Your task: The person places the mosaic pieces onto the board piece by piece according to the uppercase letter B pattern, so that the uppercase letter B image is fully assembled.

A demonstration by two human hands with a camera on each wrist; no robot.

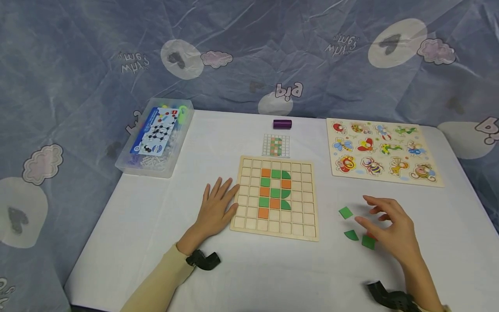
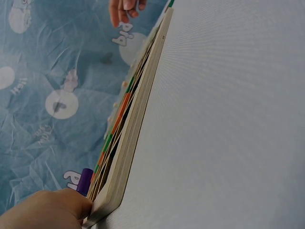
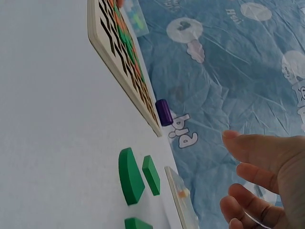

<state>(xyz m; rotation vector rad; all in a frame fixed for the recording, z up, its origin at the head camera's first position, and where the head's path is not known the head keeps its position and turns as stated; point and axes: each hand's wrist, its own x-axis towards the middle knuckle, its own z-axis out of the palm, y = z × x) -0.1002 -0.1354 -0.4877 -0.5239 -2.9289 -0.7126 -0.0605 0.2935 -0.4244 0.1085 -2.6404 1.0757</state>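
Note:
My left hand (image 1: pixel 213 211) lies spread on the table, its fingertips and thumb at the left edge of a wooden grid board (image 1: pixel 249 222). In the left wrist view the thumb side of that hand (image 2: pixel 47 210) meets the board's corner. Orange and green squares and green quarter-round tiles (image 1: pixel 286 205) fill several middle cells. To the right, my right hand (image 1: pixel 395 227) hovers with loosely bent fingers and holds nothing. Below and left of it lie a green square (image 1: pixel 345 212), a green quarter-round tile (image 1: pixel 351 235) and another green square (image 1: pixel 368 242), with an orange tile partly hidden behind.
Behind the board lies a small pattern card (image 1: pixel 276 145), and beyond that a purple cylinder (image 1: pixel 282 124). An insect picture board (image 1: pixel 386 151) sits at the back right. A clear plastic box (image 1: pixel 153 138) stands at the back left. Patterned cloth (image 1: pixel 249 52) hangs behind the table.

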